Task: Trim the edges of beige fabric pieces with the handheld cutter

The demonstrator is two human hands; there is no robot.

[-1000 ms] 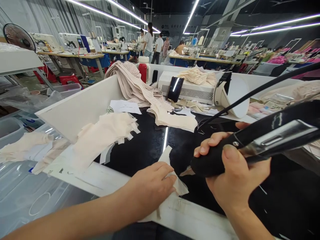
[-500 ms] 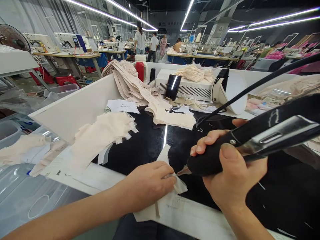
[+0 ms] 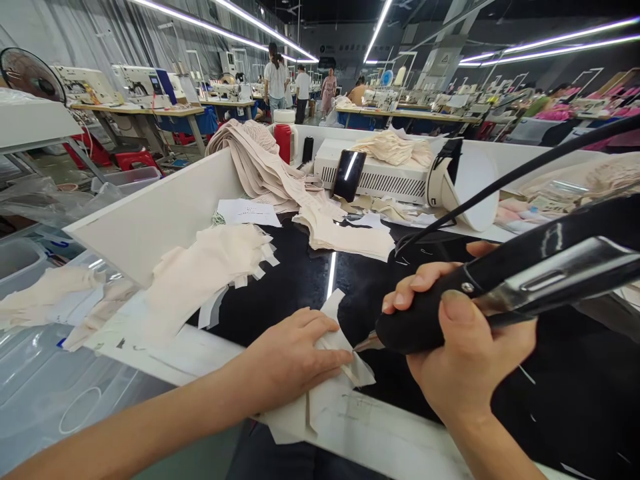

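Note:
My right hand (image 3: 467, 353) is wrapped around a thick black corded hand tool (image 3: 425, 317) with a metal lever along its side. The tool's narrow metal tip (image 3: 369, 343) points left and meets the edge of a small pale fabric piece (image 3: 336, 341) on the black work surface (image 3: 280, 300). My left hand (image 3: 295, 357) lies over that piece with its fingers stretched out and apart, pressing it down near the tip. The fabric's lower part (image 3: 290, 420) hangs over the white front edge of the table. My left palm hides some of the cloth.
Stacked beige fabric pieces (image 3: 205, 267) lie at left, with another pile (image 3: 350, 237) farther back. A phone (image 3: 347, 175) leans on a white vented box (image 3: 390, 180). Beside it is a white cone-shaped object (image 3: 467, 193). The tool's black cable (image 3: 500, 183) arcs across the right. A white side panel (image 3: 165, 213) borders the left.
My left hand's fingers have gone from curled and pinching on the fabric to stretched out over it. The tool and my right hand have barely moved.

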